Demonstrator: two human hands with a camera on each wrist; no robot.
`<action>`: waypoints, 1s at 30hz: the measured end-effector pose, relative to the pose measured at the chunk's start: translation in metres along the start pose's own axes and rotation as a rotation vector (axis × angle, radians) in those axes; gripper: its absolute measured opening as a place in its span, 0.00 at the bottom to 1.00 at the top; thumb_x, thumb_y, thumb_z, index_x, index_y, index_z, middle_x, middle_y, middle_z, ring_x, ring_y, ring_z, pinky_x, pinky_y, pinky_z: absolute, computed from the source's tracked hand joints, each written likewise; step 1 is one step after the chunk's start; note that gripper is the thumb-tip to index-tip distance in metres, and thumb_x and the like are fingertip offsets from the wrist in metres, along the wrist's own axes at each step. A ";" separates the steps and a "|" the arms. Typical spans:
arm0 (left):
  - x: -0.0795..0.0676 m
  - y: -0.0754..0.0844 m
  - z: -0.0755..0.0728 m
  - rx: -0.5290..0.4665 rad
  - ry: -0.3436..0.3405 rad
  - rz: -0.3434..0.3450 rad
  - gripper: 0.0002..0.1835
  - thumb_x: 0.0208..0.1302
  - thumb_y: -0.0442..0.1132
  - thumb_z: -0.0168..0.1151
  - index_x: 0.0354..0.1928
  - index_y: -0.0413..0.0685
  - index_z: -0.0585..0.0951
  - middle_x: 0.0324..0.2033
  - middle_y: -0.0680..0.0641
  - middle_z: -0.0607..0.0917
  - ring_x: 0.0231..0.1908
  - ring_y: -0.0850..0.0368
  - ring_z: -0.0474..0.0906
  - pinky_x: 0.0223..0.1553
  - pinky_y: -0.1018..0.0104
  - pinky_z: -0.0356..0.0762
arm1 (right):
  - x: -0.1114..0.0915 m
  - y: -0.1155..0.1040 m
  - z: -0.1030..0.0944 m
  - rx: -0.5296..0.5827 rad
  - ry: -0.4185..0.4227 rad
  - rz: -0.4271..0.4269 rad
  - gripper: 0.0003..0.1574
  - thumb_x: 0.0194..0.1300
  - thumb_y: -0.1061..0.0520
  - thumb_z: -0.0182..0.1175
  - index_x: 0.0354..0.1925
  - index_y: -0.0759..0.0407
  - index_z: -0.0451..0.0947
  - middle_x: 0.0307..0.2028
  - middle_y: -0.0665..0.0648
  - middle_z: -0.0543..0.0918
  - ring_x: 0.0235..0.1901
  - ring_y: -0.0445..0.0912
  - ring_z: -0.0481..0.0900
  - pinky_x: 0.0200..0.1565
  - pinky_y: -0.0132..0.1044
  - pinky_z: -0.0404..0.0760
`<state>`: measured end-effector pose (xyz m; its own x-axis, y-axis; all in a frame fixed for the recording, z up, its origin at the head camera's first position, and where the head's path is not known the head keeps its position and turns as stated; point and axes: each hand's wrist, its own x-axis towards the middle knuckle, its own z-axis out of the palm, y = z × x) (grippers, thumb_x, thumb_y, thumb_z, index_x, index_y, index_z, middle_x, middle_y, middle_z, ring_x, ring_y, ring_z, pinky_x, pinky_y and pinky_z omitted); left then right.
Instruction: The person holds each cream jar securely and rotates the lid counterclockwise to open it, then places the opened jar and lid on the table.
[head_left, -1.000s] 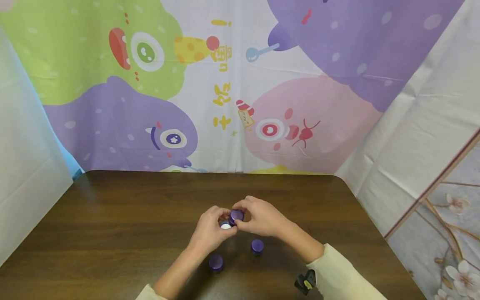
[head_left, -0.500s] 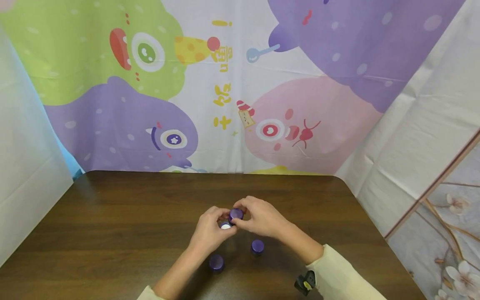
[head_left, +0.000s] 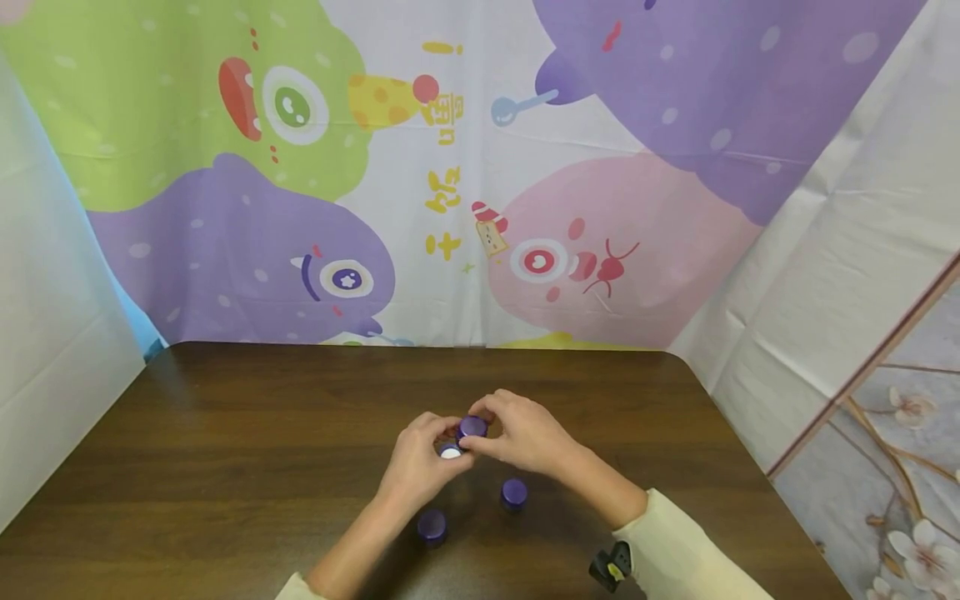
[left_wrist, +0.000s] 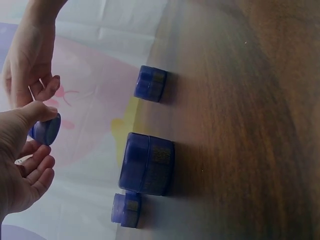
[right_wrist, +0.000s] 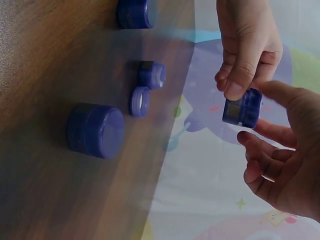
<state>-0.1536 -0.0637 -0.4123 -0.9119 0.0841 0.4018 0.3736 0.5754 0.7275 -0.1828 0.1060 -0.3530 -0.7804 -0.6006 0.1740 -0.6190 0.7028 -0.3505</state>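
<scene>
Above the table, my left hand (head_left: 422, 458) pinches a small purple jar (right_wrist: 234, 111) by its labelled body, thumb on the near side. My right hand (head_left: 528, 435) holds the jar's lid (head_left: 472, 427) at the top between thumb and fingers. In the left wrist view, the round base of the jar shows under my left thumb. Below the hands, an uncovered small jar (right_wrist: 151, 75) stands on the table, and a lid-like purple ring (right_wrist: 140, 101) with a pale inside lies beside it. My hands partly hide these in the head view.
Two capped purple jars stand nearer me on the brown table (head_left: 225, 433): one on the left (head_left: 432, 527), one on the right (head_left: 513, 494). A cartoon-printed curtain (head_left: 435, 292) hangs behind the table's far edge. A dark device (head_left: 611, 567) is by the right sleeve.
My right thumb has shifted slightly left and its fingers slightly right around the lid. The left hand and the jars on the table look unchanged.
</scene>
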 end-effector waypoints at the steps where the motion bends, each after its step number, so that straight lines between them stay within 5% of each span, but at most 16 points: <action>1: 0.000 0.000 0.000 0.001 0.000 0.003 0.19 0.44 0.37 0.72 0.42 0.39 0.83 0.31 0.51 0.80 0.35 0.56 0.77 0.37 0.65 0.79 | 0.000 0.000 0.000 -0.002 0.000 -0.004 0.24 0.57 0.42 0.65 0.46 0.54 0.78 0.37 0.48 0.78 0.34 0.37 0.75 0.35 0.30 0.75; 7: -0.002 0.000 0.001 0.002 0.002 0.011 0.20 0.44 0.38 0.73 0.42 0.39 0.83 0.30 0.51 0.79 0.34 0.56 0.77 0.37 0.62 0.79 | 0.001 0.002 -0.001 -0.020 -0.060 -0.079 0.27 0.55 0.51 0.65 0.53 0.53 0.75 0.43 0.49 0.77 0.33 0.36 0.71 0.35 0.27 0.73; 11: -0.002 0.000 0.000 0.003 -0.001 0.009 0.21 0.44 0.37 0.73 0.43 0.38 0.83 0.31 0.50 0.80 0.35 0.56 0.77 0.38 0.61 0.79 | 0.000 0.001 -0.002 -0.003 -0.055 -0.057 0.31 0.57 0.47 0.64 0.57 0.53 0.72 0.46 0.50 0.78 0.37 0.38 0.75 0.38 0.31 0.76; 18: -0.002 0.000 -0.001 0.003 0.002 0.016 0.19 0.45 0.38 0.73 0.41 0.40 0.83 0.31 0.51 0.80 0.35 0.54 0.78 0.37 0.70 0.77 | 0.001 0.001 -0.002 0.001 0.004 -0.020 0.21 0.57 0.44 0.65 0.44 0.54 0.79 0.35 0.47 0.79 0.33 0.37 0.75 0.34 0.29 0.75; 24: -0.003 0.000 0.000 0.003 0.015 0.028 0.20 0.44 0.38 0.74 0.42 0.37 0.83 0.30 0.50 0.80 0.34 0.53 0.79 0.37 0.63 0.79 | 0.001 0.001 -0.005 -0.018 -0.085 -0.085 0.24 0.55 0.50 0.65 0.51 0.52 0.77 0.43 0.48 0.78 0.35 0.37 0.73 0.38 0.28 0.75; 30: -0.004 0.001 0.000 -0.016 0.007 0.011 0.21 0.44 0.37 0.74 0.43 0.37 0.83 0.31 0.50 0.80 0.35 0.53 0.79 0.38 0.61 0.80 | 0.000 0.000 -0.003 -0.005 -0.068 -0.046 0.28 0.59 0.43 0.62 0.54 0.53 0.74 0.46 0.49 0.78 0.36 0.37 0.74 0.38 0.29 0.75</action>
<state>-0.1499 -0.0635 -0.4130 -0.9065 0.0851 0.4136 0.3865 0.5617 0.7315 -0.1828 0.1076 -0.3500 -0.7433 -0.6568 0.1269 -0.6548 0.6757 -0.3386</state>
